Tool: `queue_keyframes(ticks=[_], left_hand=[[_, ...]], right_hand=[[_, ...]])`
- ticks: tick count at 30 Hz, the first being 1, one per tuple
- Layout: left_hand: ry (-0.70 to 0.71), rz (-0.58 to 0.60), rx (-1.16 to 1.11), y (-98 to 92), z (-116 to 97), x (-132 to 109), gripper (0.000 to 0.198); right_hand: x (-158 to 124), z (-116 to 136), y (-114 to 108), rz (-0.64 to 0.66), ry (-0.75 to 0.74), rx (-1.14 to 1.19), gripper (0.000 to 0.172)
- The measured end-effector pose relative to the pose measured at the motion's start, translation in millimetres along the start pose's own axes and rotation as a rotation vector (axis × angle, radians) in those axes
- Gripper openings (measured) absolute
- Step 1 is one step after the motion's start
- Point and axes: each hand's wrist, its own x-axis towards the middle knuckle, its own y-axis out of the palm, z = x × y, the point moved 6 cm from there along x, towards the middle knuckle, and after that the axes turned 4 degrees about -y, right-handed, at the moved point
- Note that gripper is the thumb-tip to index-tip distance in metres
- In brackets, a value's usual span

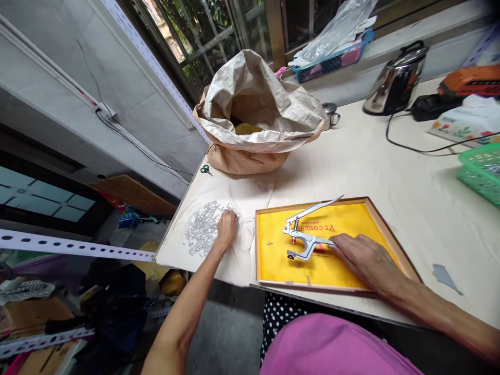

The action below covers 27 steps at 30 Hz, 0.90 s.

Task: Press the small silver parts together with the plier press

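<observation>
My left hand (pixel 227 227) reaches down at the right edge of a pile of small metal pins or tubes (pixel 203 229) on a white cloth. Its fingers are closed together, and whatever they pinch is too small or hidden to make out. In my right hand (pixel 361 256) is the lower handle of a pair of white snap fastener pliers (pixel 307 245). The upper handle stands raised, the spring shows, and the jaws gape with a small red tip inside. Beneath the pliers lies a shallow tray (pixel 394 245) lined with yellow printed material, where several small pins are scattered.
A large open paper-like sack (pixel 250 156) stands behind the pile. Green-handled scissors (pixel 205 170) lie near the table's left edge. Farther right are a metal kettle (pixel 394 80), an orange tool (pixel 469 80), a green basket (pixel 478 172) and a grey scrap (pixel 446 277).
</observation>
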Motion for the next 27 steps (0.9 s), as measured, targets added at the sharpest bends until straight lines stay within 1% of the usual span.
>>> queue_keyframes(ticks=[2, 3, 4, 5, 6, 8, 9, 11, 12, 14, 16, 19, 22, 27], left_hand=[[0.002, -0.05, -0.086, -8.7, -2, 0, 0.018], [-0.009, -0.076, -0.164, -13.2, -3, -2, 0.015], [-0.028, -0.085, -0.273, -16.3, -5, -5, 0.013], [-0.053, -0.068, -0.412, -17.3, -10, -10, 0.011], [-0.075, -0.02, -0.569, -15.8, -17, -17, 0.011], [-0.103, 0.142, -0.881, -7.6, -39, -36, 0.016], [-0.101, 0.223, -0.999, -3.2, -53, -48, 0.019], [-0.102, 0.341, -1.127, 5.5, -77, -71, 0.024], [-0.109, 0.38, -1.159, 10.1, -87, -80, 0.025], [-0.138, 0.422, -1.193, 19.6, -99, -94, 0.029], [-0.17, 0.442, -1.215, 28.7, -103, -100, 0.032], [-0.205, 0.454, -1.237, 38.0, -103, -101, 0.034], [-0.239, 0.453, -1.245, 40.3, -101, -98, 0.035], [-0.264, 0.41, -1.266, 35.0, -97, -100, 0.04]], right_hand=[[0, -1, 3, 0.018, 0.009, -0.005, 0.031], [0, -2, 4, 0.028, 0.01, -0.008, 0.03], [0, -2, 5, 0.041, 0.008, -0.014, 0.029], [1, -3, 6, 0.056, 0.005, -0.024, 0.029], [2, -3, 6, 0.071, 0.002, -0.036, 0.03], [5, -4, 7, 0.101, -0.013, -0.059, 0.029], [7, -4, 7, 0.112, -0.025, -0.072, 0.029], [10, -2, 7, 0.119, -0.047, -0.096, 0.029], [11, -1, 7, 0.12, -0.052, -0.103, 0.028], [13, 1, 8, 0.121, -0.051, -0.103, 0.028], [14, 2, 11, 0.128, -0.049, -0.084, 0.027], [13, 1, 18, 0.148, -0.058, -0.068, 0.025], [12, 0, 23, 0.163, -0.064, -0.086, 0.024], [14, 0, 21, 0.153, -0.055, -0.135, 0.024]])
